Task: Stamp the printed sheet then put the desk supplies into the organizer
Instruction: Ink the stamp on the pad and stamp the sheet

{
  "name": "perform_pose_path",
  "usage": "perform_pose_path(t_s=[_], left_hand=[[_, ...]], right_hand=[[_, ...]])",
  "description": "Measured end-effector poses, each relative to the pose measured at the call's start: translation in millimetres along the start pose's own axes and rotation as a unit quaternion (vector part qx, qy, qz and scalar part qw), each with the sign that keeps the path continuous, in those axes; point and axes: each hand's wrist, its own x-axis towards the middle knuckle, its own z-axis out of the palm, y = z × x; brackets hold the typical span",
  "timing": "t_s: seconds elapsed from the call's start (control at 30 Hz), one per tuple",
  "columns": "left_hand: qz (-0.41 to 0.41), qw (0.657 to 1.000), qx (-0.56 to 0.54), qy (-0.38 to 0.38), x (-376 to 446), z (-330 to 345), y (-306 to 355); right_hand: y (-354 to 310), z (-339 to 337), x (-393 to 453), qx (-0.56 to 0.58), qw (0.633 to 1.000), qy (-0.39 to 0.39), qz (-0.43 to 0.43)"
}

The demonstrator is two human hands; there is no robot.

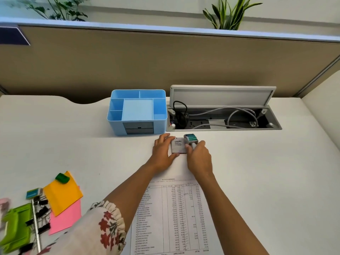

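A printed sheet with a table of figures lies on the white desk in front of me. Just beyond its top edge sits a grey stamp pad tin marked "camlin". My left hand holds the tin by its left side, fingers at the far edge and thumb at the near edge. My right hand grips a rubber stamp with a grey and green head, beside the tin's right edge. The blue organizer stands behind, its compartments bare.
Desk supplies lie at the near left: orange and pink sticky notes, a green eraser, a small teal box, black binder clips, a ruler, a green stapler. An open cable tray lies right of the organizer.
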Motion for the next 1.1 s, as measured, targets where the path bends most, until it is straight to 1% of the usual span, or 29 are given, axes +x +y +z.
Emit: perform_pose_path(t_s=[0.1, 0.17, 0.23, 0.3, 0.43, 0.57, 0.73, 0.9, 1.0, 1.1], left_hand=[[0.004, 1.000, 0.003, -0.017, -1, -3, -2], [0.006, 0.999, 0.005, -0.035, -1, -5, -2], [0.010, 0.999, 0.006, -0.039, -1, -7, -3], [0.013, 0.999, 0.011, -0.035, -2, -6, -2], [0.009, 0.999, 0.021, -0.046, 0, -7, -1], [0.010, 0.999, 0.014, -0.050, -1, -8, -2], [0.013, 0.999, -0.013, -0.037, -3, -8, -2], [-0.001, 0.999, -0.041, -0.029, -2, -8, 0], [-0.024, 0.997, -0.070, -0.023, -2, -8, 0], [-0.041, 0.994, -0.101, -0.021, -3, -8, 2]], right_hand=[[17, -14, 15, -0.003, 0.999, -0.028, 0.015], [27, -21, 25, 0.008, 0.998, -0.061, -0.005], [34, -26, 33, 0.047, 0.994, -0.100, -0.026], [39, -31, 37, 0.070, 0.987, -0.134, -0.060], [43, -38, 41, 0.007, 0.969, -0.177, -0.172], [40, -38, 43, 0.012, 0.958, -0.175, -0.226], [46, -38, 46, 0.031, 0.956, -0.166, -0.240], [49, -43, 53, 0.054, 0.950, -0.179, -0.248], [45, -49, 57, 0.073, 0.951, -0.191, -0.232], [40, -50, 63, 0.102, 0.956, -0.193, -0.196]])
